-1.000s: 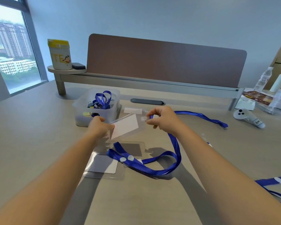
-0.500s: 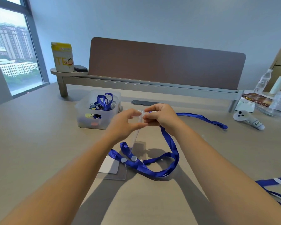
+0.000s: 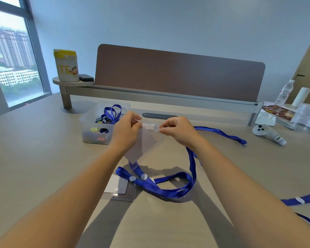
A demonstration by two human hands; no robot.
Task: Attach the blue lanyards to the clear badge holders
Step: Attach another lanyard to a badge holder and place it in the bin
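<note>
A clear badge holder [image 3: 145,144] with a white card inside hangs tilted above the desk. My left hand [image 3: 126,130] pinches its top left corner. My right hand [image 3: 179,130] pinches the white clip end of a blue lanyard [image 3: 191,169] against the holder's top edge. That lanyard trails down from my right hand and loops over the desk. A second clear badge holder [image 3: 120,188] with a white card lies flat under the loop. Another blue lanyard [image 3: 304,201] lies at the right edge.
A clear plastic bin [image 3: 98,129] with more lanyards and clips stands behind my left hand. A white controller [image 3: 268,133], water bottle [image 3: 284,92] and plastic packs [image 3: 306,117] sit at the right. A brown divider panel [image 3: 177,72] and a yellow-lidded canister [image 3: 66,65] stand behind.
The raised holder has swung from edge-on to hanging tilted with its face toward me. My hands have parted slightly along its top edge, and the view has shifted a little.
</note>
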